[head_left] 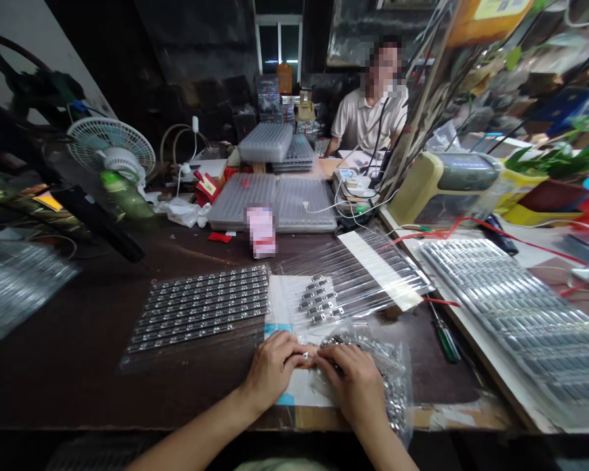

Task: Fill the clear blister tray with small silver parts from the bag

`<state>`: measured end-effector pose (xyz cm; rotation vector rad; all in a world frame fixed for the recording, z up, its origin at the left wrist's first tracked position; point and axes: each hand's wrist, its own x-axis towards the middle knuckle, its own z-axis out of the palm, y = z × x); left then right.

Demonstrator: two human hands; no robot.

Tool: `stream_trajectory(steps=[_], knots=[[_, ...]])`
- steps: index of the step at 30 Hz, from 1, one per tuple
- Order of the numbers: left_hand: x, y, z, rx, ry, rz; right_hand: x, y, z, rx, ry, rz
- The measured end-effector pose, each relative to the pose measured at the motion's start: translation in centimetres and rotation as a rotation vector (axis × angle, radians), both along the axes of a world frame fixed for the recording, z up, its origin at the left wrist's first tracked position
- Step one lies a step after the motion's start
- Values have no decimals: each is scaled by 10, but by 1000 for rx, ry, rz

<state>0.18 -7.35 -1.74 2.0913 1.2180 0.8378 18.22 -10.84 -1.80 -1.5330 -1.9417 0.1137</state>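
So we're right at the near edge of the bench (pixel 69 399), left hand (pixel 273 369) and right hand (pixel 347 384) almost meeting over a white sheet (pixel 288 386). Our left fingers are pinched shut on a tiny metal part (pixel 305 355), and the right hand's curled in against it, though we can't tell if it's gripping anything. Just beside the right hand sits a clear bag (pixel 391 373) of similar parts. Ahead, a loose cluster of parts (pixel 318 299) lies on clear tubes (pixel 358 268), with a neat grid of parts (pixel 199 307) to the left. Room-wise, dark bench runs left of the grid, and a raised white ledge (pixel 464 275) boxes us in on the right, with a green-handled screwdriver (pixel 444 333) just inside it. Farther back, a person (pixel 368 111) sits behind plastic cases (pixel 272 203). A pink packet (pixel 261 232) is blurred, and we can't read any label.
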Motion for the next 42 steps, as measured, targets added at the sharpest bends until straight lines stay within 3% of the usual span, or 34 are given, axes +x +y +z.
stream_trajectory(steps=[4, 9, 17, 21, 25, 32, 42], knots=[[-6, 7, 0, -85, -161, 112, -18, 6, 0, -14, -27, 11], [-6, 10, -2, -116, -198, 117, -25, 6, -4, -1, -80, -27], [-6, 12, -4, -175, -200, 120, 25, -15, -17, 121, -328, 76], [-2, 17, 4, -211, -175, 126, 34, -20, -19, 103, -280, 49], [9, 12, 12, -141, -120, 57, 28, -17, -20, 109, -204, -3], [18, 0, -1, 59, -1, -65, 23, -15, -17, 160, -63, -46], [18, 2, -3, 33, -2, -104, 24, -13, -16, 188, -7, -18]])
